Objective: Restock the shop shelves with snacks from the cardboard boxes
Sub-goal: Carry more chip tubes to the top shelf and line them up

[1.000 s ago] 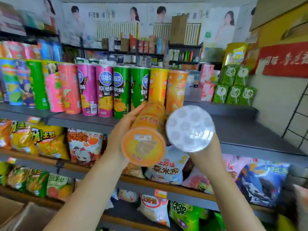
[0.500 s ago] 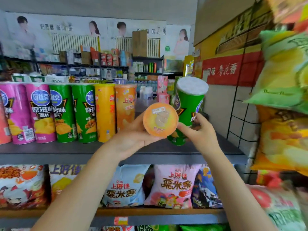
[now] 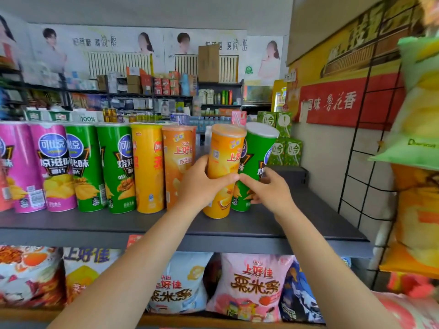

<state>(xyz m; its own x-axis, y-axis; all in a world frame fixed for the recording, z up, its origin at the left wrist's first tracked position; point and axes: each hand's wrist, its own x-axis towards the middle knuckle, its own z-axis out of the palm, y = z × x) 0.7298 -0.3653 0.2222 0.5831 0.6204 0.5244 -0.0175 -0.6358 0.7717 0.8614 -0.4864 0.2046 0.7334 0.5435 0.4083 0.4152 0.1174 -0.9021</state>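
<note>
Standing two snack tubes on a grey shop shelf [image 3: 297, 224], a person works with both bare hands at the right end of a row of upright crisp tubes. Left hand [image 3: 202, 188] wraps its grip round the lower half of an orange tube [image 3: 224, 162], thumb on the left side and fingers curled across the front; the tube leans slightly to the right, its base at or just above the shelf surface, too close to call. Right hand [image 3: 268, 189] grasps the lower part of a green tube [image 3: 257, 153] just behind and to the right of the orange one, fingers curled round its front; this tube also leans right and its base seems to rest on the shelf. Both are held low, probably so each base can be steered into place and the tube brought upright. To the left, the row [image 3: 107, 167] already stands: pink tubes, then green, a yellow one, and an orange tube [image 3: 179, 162] matching the one in the left hand, so like appears to be going beside like. Right of the hands the shelf runs bare toward a wire rack [image 3: 370, 138] hung with crisp bags. Below, a lower shelf holds bagged snacks [image 3: 251, 286]. No cardboard box is in view near the hands.
</note>
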